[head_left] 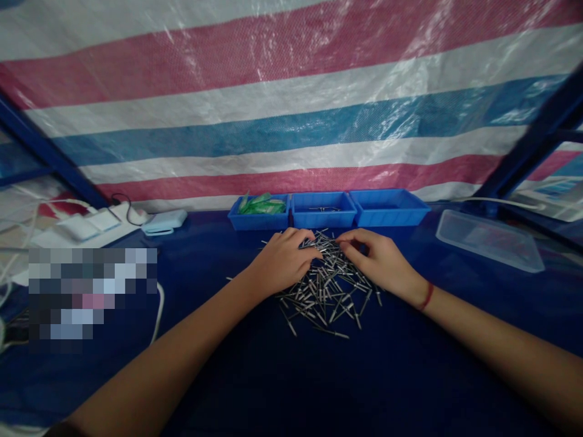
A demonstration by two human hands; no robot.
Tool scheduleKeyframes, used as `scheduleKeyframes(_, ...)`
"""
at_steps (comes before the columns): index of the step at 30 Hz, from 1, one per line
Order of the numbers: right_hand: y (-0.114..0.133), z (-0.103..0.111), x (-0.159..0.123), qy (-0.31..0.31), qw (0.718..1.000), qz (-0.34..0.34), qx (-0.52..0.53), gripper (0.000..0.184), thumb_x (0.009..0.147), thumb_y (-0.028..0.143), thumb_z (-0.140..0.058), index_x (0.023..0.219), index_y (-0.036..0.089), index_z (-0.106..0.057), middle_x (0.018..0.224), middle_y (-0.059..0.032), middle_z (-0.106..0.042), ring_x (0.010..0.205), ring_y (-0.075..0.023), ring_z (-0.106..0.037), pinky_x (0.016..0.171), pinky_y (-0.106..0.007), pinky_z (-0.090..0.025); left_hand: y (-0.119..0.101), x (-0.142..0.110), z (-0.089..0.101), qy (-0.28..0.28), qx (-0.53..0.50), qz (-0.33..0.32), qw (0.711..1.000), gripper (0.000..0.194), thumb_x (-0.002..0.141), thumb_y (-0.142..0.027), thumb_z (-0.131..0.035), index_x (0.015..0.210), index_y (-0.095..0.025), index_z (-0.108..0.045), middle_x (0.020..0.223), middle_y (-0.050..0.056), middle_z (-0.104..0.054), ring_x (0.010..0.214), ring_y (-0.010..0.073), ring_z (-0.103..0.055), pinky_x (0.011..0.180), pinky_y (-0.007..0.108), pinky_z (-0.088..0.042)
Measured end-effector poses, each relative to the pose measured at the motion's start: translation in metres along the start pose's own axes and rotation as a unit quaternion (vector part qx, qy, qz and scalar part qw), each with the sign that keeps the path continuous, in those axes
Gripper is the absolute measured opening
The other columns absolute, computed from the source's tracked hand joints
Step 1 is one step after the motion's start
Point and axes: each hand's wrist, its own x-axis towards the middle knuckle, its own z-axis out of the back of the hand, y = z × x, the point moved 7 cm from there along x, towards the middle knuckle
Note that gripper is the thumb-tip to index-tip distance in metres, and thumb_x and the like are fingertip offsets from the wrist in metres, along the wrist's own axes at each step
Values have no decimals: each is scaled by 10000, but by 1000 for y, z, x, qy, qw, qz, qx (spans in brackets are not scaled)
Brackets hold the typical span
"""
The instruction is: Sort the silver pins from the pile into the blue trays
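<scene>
A loose heap of silvery blind rivets [321, 294] lies on the dark blue table, their thin pins pointing every way. My left hand [285, 261] rests over the heap's left side, thumb and forefinger apart with a gap between them. On the opposite edge of the pile is my right hand [378, 258], thumb and forefinger drawn together in a pinch. Whatever those fingertips may hold is too small to make out. Just behind the heap, the middle blue bin [324, 220] contains a few rivets.
Beside the middle bin stand a left blue bin [259, 223] with green packets [262, 205] and a right blue bin [392, 215]. A clear plastic lid [489, 241] lies at right. Power strip [91, 227], cables and a light-blue case [164, 222] occupy the left. Striped sheeting [291, 133] hangs behind.
</scene>
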Motion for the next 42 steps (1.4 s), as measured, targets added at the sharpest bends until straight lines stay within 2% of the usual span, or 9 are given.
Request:
scheduleKeyframes(7, 0, -1, -1, 2, 1000, 6, -3, 185, 795, 237, -497, 869, 186, -659, 857, -28, -691, 746, -167, -632, 676, -302, -499, 0, 0, 4, -8, -21, 5, 1000, 210, 877, -261, -441, 926, -224, -641, 1111, 50, -531, 985, 200, -489, 783, 342, -397)
scheduleKeyframes(12, 0, -2, -1, -2, 1000, 12, -8, 183, 802, 246, -497, 867, 188, -658, 849, -27, -693, 734, -166, -634, 666, -296, -504, -4, -4, 10, 15, -69, 2, 997, 157, 806, -302, -539, 816, -194, -653, 1010, 48, -552, 897, 180, -511, 788, 334, -398)
scheduleKeyframes(18, 1, -3, -1, 2, 1000, 15, -11, 183, 803, 251, -494, 857, 189, -657, 871, -33, -694, 759, -175, -638, 686, -304, -511, -2, -7, 5, 38, -83, 33, 995, 174, 813, -305, -531, 830, -194, -664, 982, 41, -574, 881, 177, -535, 791, 336, -406)
scheduleKeyframes(24, 0, -5, -2, 12, 1000, 14, -15, 190, 813, 274, -489, 866, 195, -654, 880, -31, -692, 769, -177, -638, 681, -302, -511, 1, -7, 0, 64, -126, 78, 987, 170, 767, -325, -589, 849, -214, -689, 948, 32, -598, 835, 162, -566, 793, 322, -430)
scheduleKeyframes(27, 0, -6, -3, 16, 1000, 18, -15, 188, 818, 282, -491, 872, 202, -652, 900, -30, -691, 782, -177, -638, 692, -306, -511, -1, -8, 1, 57, -109, 81, 989, 158, 778, -319, -587, 841, -217, -689, 937, 29, -605, 830, 162, -568, 782, 324, -432)
scheduleKeyframes(35, 2, -6, -3, 7, 1000, 16, -9, 183, 806, 293, -504, 865, 208, -654, 885, -30, -696, 764, -185, -643, 688, -318, -517, -9, -11, 4, 32, 14, 56, 998, 183, 862, -297, -511, 856, -199, -666, 957, 28, -586, 858, 169, -539, 741, 328, -393)
scheduleKeyframes(42, 1, -6, -3, 16, 1000, 1, -1, 195, 812, 308, -500, 880, 207, -652, 862, -27, -697, 753, -186, -645, 674, -314, -511, -7, -12, 5, 45, 25, 68, 996, 193, 837, -332, -553, 826, -165, -648, 964, 40, -576, 841, 170, -536, 706, 303, -377)
